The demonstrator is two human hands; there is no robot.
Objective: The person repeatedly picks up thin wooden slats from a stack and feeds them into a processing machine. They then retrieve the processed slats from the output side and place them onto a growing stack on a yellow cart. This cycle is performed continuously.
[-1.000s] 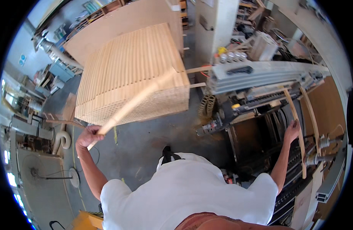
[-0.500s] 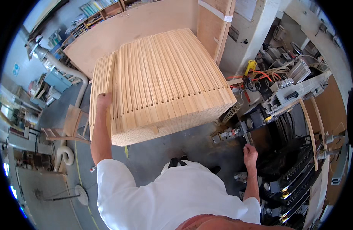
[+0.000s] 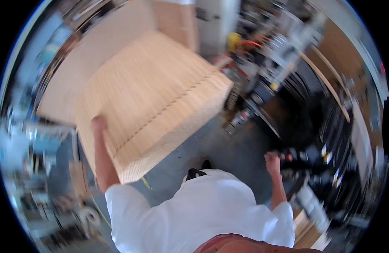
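A broad stack of pale wooden strips (image 3: pixel 156 80), with a row of small dark holes along its near side, stands ahead of me to the left. My left hand (image 3: pixel 99 123) rests at the stack's left part, its fingers closed on a wooden strip; blur hides the exact grip. My right hand (image 3: pixel 272 161) is out to the right, held low with curled fingers, beside dark machine parts. Whether anything is inside its fingers is hidden.
A machine (image 3: pixel 262 101) with metal rails, hoses and a yellow air gun (image 3: pixel 233 41) stands on the right. Large tan boards (image 3: pixel 72 76) lean behind the stack. A wooden chair (image 3: pixel 78 179) stands at the left. Wood pieces (image 3: pixel 306 232) lie at the lower right.
My view has swung to the right, so the stack sits further left and tilted, and the picture is blurred. My right hand has come away from the machine's metal bar.
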